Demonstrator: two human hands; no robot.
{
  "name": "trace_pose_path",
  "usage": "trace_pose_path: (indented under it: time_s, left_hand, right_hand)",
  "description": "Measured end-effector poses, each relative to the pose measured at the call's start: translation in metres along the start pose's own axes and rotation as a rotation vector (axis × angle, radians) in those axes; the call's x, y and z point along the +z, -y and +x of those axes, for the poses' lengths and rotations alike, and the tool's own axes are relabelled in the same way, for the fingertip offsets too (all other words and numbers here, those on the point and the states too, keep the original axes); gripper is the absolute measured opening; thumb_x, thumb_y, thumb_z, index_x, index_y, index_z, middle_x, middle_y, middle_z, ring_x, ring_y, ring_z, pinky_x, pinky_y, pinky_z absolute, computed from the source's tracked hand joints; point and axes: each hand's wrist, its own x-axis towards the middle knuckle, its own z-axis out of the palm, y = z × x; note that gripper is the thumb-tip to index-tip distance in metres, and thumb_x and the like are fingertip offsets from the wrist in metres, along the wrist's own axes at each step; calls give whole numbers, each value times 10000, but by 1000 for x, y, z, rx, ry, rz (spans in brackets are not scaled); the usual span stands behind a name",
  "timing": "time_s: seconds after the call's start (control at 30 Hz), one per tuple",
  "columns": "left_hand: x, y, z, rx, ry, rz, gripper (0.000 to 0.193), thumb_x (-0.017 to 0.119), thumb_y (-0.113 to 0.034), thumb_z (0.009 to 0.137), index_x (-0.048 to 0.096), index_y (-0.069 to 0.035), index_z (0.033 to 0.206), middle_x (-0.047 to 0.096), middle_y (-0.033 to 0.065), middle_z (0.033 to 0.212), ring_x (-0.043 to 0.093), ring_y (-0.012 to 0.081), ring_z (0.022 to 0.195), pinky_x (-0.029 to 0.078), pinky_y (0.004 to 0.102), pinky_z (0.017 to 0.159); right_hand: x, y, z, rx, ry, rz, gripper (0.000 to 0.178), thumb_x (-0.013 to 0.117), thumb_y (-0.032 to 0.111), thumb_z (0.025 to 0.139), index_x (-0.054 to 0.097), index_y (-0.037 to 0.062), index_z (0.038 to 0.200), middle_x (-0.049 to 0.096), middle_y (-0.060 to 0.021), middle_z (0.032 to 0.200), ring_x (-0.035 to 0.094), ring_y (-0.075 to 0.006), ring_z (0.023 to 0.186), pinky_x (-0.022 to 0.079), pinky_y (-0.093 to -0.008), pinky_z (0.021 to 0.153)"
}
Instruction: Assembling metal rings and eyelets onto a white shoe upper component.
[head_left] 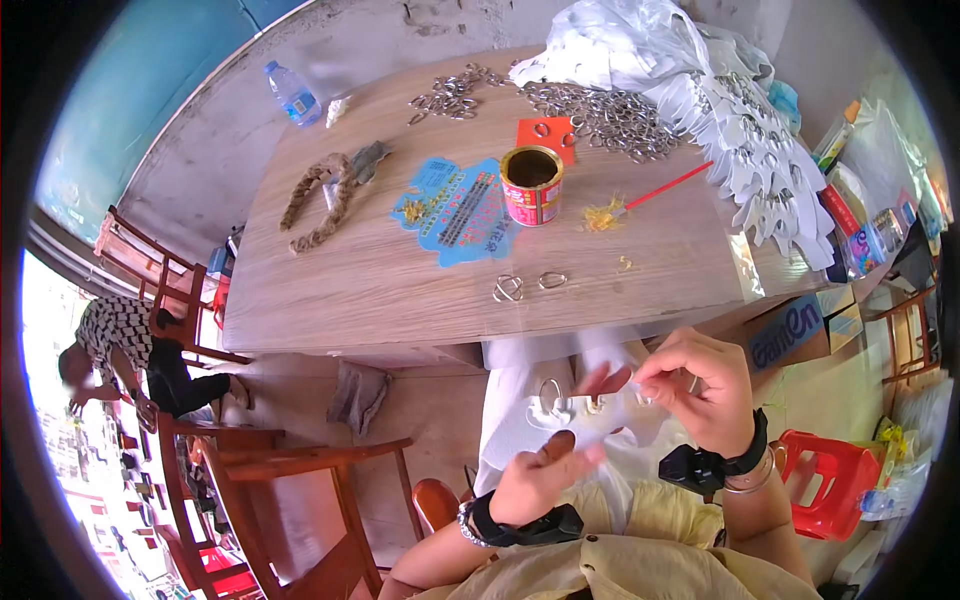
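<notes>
My left hand [545,482] grips a flat white piece [515,432] above my lap, its thumb lying on the piece. A metal ring [551,396] stands up from the piece's upper edge, with small pale fastenings beside it. My right hand [708,385] is closed in a pinch near the right end of the piece; what lies between its fingertips is too small to make out. On the table in front of me lie a pair of crossed metal rings [508,288] and another metal ring [552,280].
The wooden table [370,300] bears an open red tin [532,205], a red-handled brush [665,188], a blue card [465,215], a pile of metal rings [610,120] and many white pieces [780,190]. A red stool [825,485] and wooden chairs [300,470] flank me. Another person [125,340] is far left.
</notes>
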Motion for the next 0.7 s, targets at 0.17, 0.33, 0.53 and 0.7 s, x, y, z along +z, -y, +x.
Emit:
trace_pose_path:
  time_s: [0.17,0.33,0.53,0.7]
  left_hand:
    - [-2,-9,-12,-160,-112,-37,367,469,-165,1003,532,143,1193,627,130,1192,528,140,1120,385,290,1002]
    - [-5,-13,-14,-101,-223,108,348,434,-121,995,539,168,1158,615,223,1167,560,272,1130,361,334,1029]
    - [-7,-18,-25,45,-247,353,251,518,-77,968,593,98,1132,686,101,1034,628,132,921,474,255,849]
    - [-10,-22,-41,42,-339,706,209,497,-39,942,625,112,1010,672,114,964,610,174,941,402,262,925]
  right_hand:
    - [-2,-4,15,99,175,131,173,586,168,923,681,25,943,696,-76,917,636,-151,781,485,-278,699]
    - [9,-27,39,256,16,611,467,363,358,1028,634,-12,1112,695,-97,1007,636,-129,935,452,-285,874]
    - [33,-55,90,-11,79,-138,279,571,243,932,649,-15,1003,679,-108,878,650,-257,869,498,-357,747]
    - [54,-79,103,-189,50,-521,131,678,117,783,585,24,788,572,-115,832,594,-328,820,477,-420,718]
